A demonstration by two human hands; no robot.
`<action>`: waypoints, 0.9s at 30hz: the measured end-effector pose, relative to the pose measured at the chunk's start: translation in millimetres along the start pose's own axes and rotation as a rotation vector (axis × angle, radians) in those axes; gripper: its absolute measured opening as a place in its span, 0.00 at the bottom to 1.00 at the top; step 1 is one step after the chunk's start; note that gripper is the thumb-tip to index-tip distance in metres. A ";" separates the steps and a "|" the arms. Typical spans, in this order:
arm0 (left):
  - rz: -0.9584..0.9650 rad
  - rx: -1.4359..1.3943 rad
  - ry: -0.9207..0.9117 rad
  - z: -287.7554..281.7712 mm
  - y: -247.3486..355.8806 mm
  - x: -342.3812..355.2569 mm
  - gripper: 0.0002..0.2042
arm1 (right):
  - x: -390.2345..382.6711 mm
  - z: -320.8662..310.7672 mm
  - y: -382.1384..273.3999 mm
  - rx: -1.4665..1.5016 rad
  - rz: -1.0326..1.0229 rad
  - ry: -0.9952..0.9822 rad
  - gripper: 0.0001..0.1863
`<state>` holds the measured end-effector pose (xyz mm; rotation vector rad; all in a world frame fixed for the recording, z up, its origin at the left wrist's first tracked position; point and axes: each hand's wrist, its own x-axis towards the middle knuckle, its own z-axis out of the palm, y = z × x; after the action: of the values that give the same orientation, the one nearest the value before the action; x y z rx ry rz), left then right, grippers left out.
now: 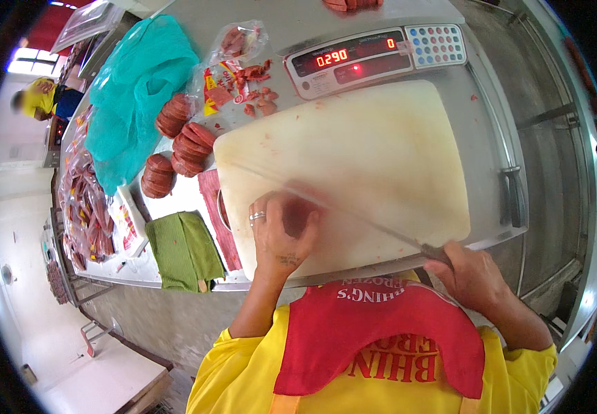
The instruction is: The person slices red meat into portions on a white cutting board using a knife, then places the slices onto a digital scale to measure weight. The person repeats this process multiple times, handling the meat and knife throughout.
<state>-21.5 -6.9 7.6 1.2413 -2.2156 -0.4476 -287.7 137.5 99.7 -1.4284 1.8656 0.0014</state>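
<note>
Stainless-steel worktable [488, 159] is supporting a white cutting board [402, 145]. Upon it, the left hand [277, 228] is clasping a dark-red meat piece [300, 217]. To its right, the right hand [471, 276] is closing around a long knife [381, 228], whose blurred long axis is pointing forward-left, crossing the meat's far part; contact I cannot tell. Beyond both grips, a digital scale [353, 62] is displaying red digits; nearer the wearer, a red apron [388, 324] is bearing printed lettering.

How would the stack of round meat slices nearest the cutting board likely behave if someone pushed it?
The stack of round meat slices would probably slide apart or fan out, since its separate layers lie tilted. Each slice looks thin, so it may bend when lifted.
</note>
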 end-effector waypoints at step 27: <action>0.080 -0.086 0.154 10.5 -8.8 -3.1 0.18 | 68.2 60.3 -19.7 0.027 -0.075 0.009 0.23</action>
<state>-20.8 -8.6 -6.3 1.1011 -2.0852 -0.3977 -242.5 100.3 27.2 -1.4813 1.8114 -0.0670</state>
